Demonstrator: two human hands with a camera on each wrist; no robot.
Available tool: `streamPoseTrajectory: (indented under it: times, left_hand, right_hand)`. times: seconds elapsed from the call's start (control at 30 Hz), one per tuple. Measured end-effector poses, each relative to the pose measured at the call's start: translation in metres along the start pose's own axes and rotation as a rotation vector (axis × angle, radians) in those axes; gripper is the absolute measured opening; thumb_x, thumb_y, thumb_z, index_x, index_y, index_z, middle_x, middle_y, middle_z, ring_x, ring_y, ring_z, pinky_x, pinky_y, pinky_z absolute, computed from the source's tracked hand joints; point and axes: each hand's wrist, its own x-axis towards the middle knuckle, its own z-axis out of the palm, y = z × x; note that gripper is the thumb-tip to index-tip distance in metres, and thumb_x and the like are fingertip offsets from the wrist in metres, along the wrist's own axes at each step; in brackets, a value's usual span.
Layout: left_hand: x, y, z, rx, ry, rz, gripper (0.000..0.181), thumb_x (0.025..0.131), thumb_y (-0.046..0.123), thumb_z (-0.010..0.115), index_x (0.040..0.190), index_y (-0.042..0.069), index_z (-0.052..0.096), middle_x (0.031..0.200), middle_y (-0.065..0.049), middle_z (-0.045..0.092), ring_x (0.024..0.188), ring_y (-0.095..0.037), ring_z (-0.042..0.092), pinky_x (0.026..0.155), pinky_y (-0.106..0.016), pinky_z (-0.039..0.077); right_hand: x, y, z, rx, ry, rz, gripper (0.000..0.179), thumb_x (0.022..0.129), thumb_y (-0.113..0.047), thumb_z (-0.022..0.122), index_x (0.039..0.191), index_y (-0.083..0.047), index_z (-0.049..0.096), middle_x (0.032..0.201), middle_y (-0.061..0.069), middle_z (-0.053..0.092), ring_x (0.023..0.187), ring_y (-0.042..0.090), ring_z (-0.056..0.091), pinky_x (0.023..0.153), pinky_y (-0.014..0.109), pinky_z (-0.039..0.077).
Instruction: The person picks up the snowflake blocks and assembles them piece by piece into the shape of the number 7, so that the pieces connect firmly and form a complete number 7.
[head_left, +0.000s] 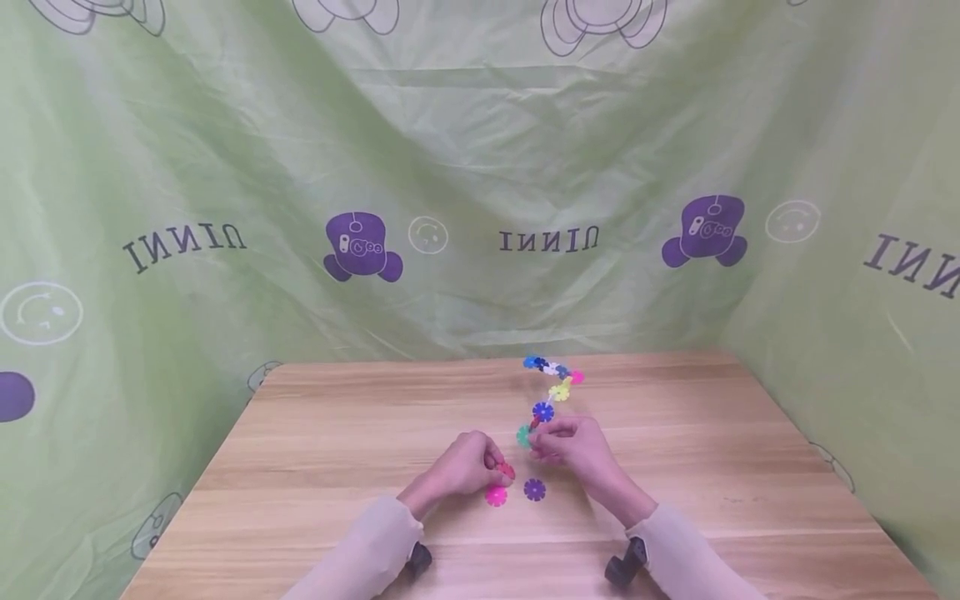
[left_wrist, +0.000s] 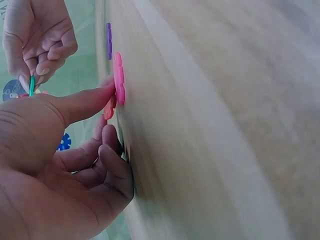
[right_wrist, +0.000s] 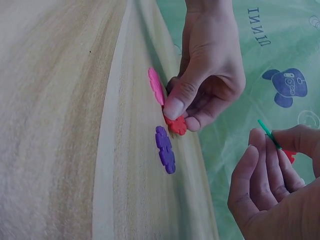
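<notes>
Between thumb and fingers, my left hand (head_left: 467,464) pinches a red notched plastic disc (right_wrist: 177,125) just at the table top. Beside it a pink notched disc (head_left: 497,497) lies on the wood, with a purple disc (head_left: 534,489) to its right. My right hand (head_left: 577,446) pinches the green disc (head_left: 523,436) at the near end of a chain of joined discs. From there the chain runs up and away through a red piece, a blue disc (head_left: 543,412), a yellow disc (head_left: 559,392), a pink one and several blue and white ones.
A wood-grain table (head_left: 337,442) lies under both hands. Behind and along the sides hangs a green printed cloth (head_left: 465,167). Dark wrist-worn devices (head_left: 626,562) show below the sleeves.
</notes>
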Motion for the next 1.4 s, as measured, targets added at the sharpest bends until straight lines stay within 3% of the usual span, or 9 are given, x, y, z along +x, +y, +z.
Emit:
streamPoseTrajectory:
  times: [0.23, 0.57, 0.73, 0.87, 1.13, 1.4]
  left_hand:
    - [-0.001, 0.002, 0.0, -0.02, 0.001, 0.002, 0.01, 0.084, 0.008, 0.087, 0.086, 0.011, 0.078, 0.079, 0.004, 0.075, 0.072, -0.009, 0.062, 0.065, -0.021, 0.052]
    - [-0.009, 0.008, -0.01, -0.214, 0.197, -0.006, 0.008, 0.089, 0.004, 0.08, 0.092, 0.01, 0.077, 0.086, -0.005, 0.081, 0.073, -0.019, 0.075, 0.061, -0.026, 0.06]
    - [-0.013, 0.015, -0.01, -0.274, 0.242, -0.025, 0.008, 0.089, 0.008, 0.082, 0.095, 0.011, 0.078, 0.087, -0.01, 0.082, 0.073, -0.024, 0.076, 0.06, -0.028, 0.06]
    - [-0.017, 0.02, -0.009, -0.308, 0.262, -0.029, 0.008, 0.088, 0.007, 0.082, 0.093, 0.01, 0.078, 0.086, -0.007, 0.082, 0.076, -0.027, 0.078, 0.062, -0.03, 0.062]
    - [-0.02, 0.024, -0.004, -0.307, 0.296, -0.004, 0.01, 0.085, 0.007, 0.084, 0.091, 0.012, 0.079, 0.085, -0.004, 0.081, 0.074, -0.017, 0.077, 0.064, -0.025, 0.063]
    - [-0.019, 0.03, 0.004, -0.278, 0.323, 0.019, 0.008, 0.086, 0.005, 0.083, 0.091, 0.01, 0.078, 0.085, -0.006, 0.081, 0.072, -0.012, 0.074, 0.062, -0.022, 0.062]
  right_hand:
    - [0.001, 0.001, 0.0, 0.007, 0.014, 0.01, 0.02, 0.095, -0.007, 0.073, 0.11, 0.006, 0.074, 0.098, 0.016, 0.081, 0.085, 0.021, 0.078, 0.085, 0.041, 0.066]
    - [0.0, 0.0, 0.004, 0.003, 0.053, 0.03, 0.017, 0.095, -0.006, 0.074, 0.108, 0.003, 0.075, 0.096, 0.018, 0.08, 0.085, 0.025, 0.078, 0.081, 0.039, 0.066]
    - [0.001, -0.003, 0.006, 0.002, 0.06, 0.018, 0.018, 0.095, -0.006, 0.073, 0.11, 0.003, 0.075, 0.098, 0.018, 0.08, 0.087, 0.028, 0.079, 0.08, 0.037, 0.066]
    - [0.002, -0.002, 0.007, 0.011, 0.061, 0.015, 0.016, 0.096, -0.005, 0.072, 0.11, 0.002, 0.075, 0.099, 0.015, 0.081, 0.09, 0.028, 0.079, 0.079, 0.034, 0.066]
    - [0.003, -0.001, 0.008, 0.027, 0.043, -0.005, 0.017, 0.097, -0.003, 0.07, 0.111, 0.004, 0.074, 0.104, 0.018, 0.081, 0.094, 0.032, 0.08, 0.081, 0.034, 0.066]
    - [0.002, 0.0, 0.012, 0.033, 0.04, -0.013, 0.017, 0.095, -0.002, 0.07, 0.11, 0.006, 0.073, 0.101, 0.019, 0.08, 0.088, 0.026, 0.079, 0.079, 0.032, 0.066]
